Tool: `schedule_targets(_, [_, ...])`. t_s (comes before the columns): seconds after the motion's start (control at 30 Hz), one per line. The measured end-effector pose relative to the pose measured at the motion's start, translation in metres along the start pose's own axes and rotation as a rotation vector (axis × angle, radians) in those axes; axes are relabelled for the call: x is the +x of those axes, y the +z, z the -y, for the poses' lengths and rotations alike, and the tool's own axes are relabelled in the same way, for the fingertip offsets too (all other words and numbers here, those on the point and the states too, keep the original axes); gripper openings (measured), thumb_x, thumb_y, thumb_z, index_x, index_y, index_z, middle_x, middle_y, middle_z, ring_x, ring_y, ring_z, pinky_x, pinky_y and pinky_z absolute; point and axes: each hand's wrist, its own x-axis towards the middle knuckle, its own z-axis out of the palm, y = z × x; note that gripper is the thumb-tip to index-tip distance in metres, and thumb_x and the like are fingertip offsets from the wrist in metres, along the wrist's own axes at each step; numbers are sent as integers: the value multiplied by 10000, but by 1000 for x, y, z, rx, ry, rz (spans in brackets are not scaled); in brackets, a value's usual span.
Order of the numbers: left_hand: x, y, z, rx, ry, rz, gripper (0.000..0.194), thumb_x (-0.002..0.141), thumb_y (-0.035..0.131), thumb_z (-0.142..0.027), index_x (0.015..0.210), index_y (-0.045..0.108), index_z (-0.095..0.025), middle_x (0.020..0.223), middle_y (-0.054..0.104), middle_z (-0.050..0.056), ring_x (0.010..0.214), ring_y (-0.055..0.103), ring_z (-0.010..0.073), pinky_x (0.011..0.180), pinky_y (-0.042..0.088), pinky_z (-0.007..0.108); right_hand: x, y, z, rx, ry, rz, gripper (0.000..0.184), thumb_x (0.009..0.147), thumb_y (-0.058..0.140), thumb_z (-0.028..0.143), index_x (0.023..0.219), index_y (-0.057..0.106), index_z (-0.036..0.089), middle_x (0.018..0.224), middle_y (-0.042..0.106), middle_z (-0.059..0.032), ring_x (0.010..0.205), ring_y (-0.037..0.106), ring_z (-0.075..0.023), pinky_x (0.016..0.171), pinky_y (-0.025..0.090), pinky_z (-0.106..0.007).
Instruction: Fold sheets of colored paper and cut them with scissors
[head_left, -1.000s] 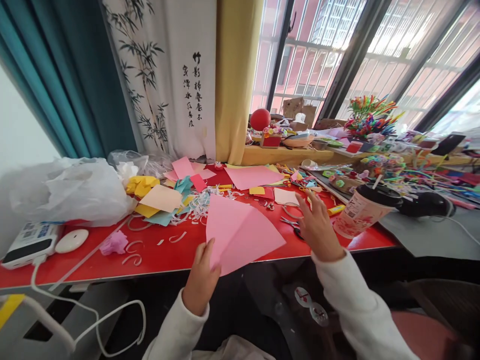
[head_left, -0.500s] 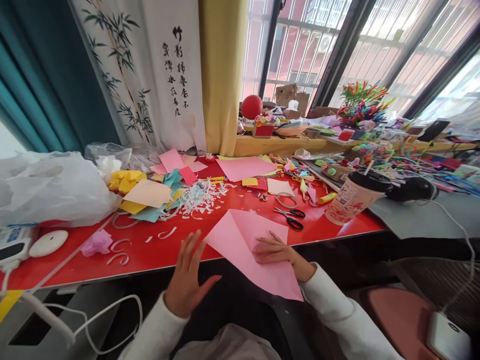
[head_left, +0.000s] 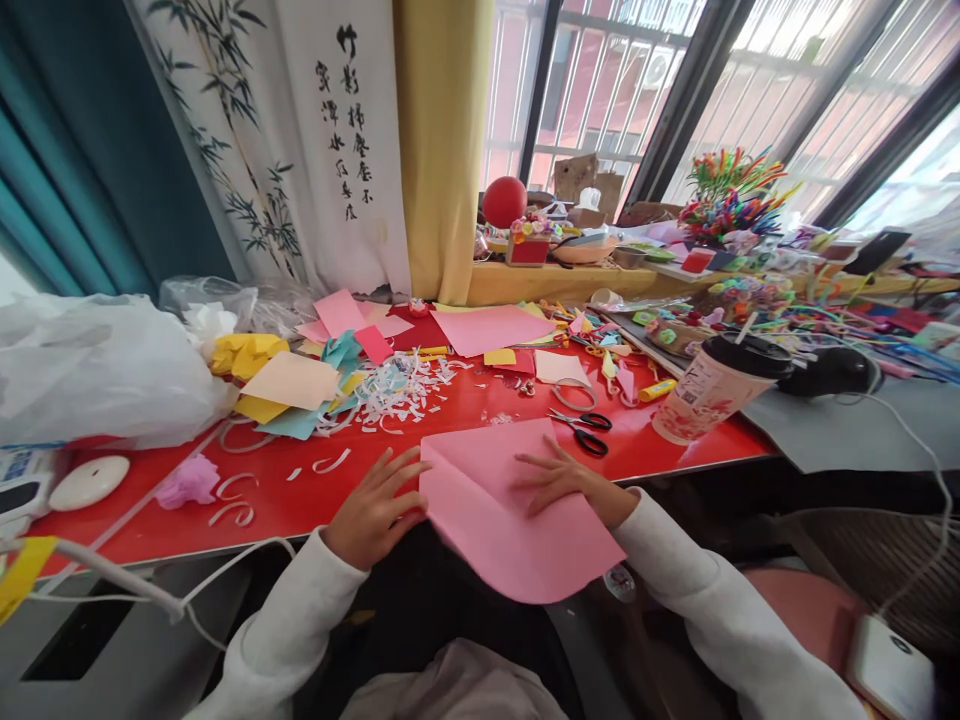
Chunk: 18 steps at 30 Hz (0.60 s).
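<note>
A large sheet of pink paper (head_left: 502,540) with a diagonal crease lies half on the red table's front edge, its near part hanging out over the lap. My right hand (head_left: 555,480) rests flat on the sheet's right half, fingers spread. At the sheet's left edge is my left hand (head_left: 381,505), with fingers stretched out and fingertips touching the border; thumb and fingers stay apart. Black-handled scissors (head_left: 592,432) lie with blades apart just beyond the sheet's upper right corner.
White paper shreds (head_left: 401,392) and coloured paper pieces (head_left: 292,383) cover the table's left middle. A lidded drink cup (head_left: 709,395) with a straw stands at right, near a yellow tube (head_left: 658,390). A plastic bag (head_left: 105,370) and crumpled pink paper (head_left: 187,482) are at left.
My left hand has moved in to the pink paper's left edge. The sheet has turned slightly and lies more spread out. My right hand stays on it, fingers wider apart.
</note>
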Motion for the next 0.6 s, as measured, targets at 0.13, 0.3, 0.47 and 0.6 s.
schedule_targets(0.13, [-8, 7, 3, -96, -92, 62, 223, 880, 389, -230, 978, 586, -198, 1107, 643, 74, 1110, 551, 177, 1043, 339, 428, -7, 6, -10, 128, 87, -104, 458, 838, 377, 573, 972, 693, 270, 1140, 633, -55, 1247, 408, -224, 1084, -52, -486])
schedule_targets(0.3, [-12, 8, -3, -97, -312, 2, 202, 845, 436, -327, 717, 547, -217, 725, 635, -21, 805, 632, 152, 1056, 318, 428, -7, 27, -21, 205, 280, -413, 396, 794, 501, 520, 892, 704, 194, 1016, 675, -73, 1013, 583, -247, 951, 381, -441])
schedule_targets(0.47, [-7, 17, -8, -42, -604, -107, 337, 820, 429, -500, 671, 533, -216, 660, 585, 21, 971, 573, 242, 900, 446, 396, 5, 44, -14, 167, 519, -722, 382, 757, 553, 516, 788, 663, 151, 874, 667, -81, 865, 603, -245, 805, 471, -392])
schedule_targets(0.6, [-2, 17, -12, -85, -654, -98, 310, 830, 420, -489, 728, 510, -210, 755, 623, 34, 836, 600, 205, 785, 479, 335, 18, 62, 6, -120, 571, -1105, 568, 777, 563, 469, 1212, 450, 120, 1134, 567, -164, 1071, 529, -284, 891, 430, -457])
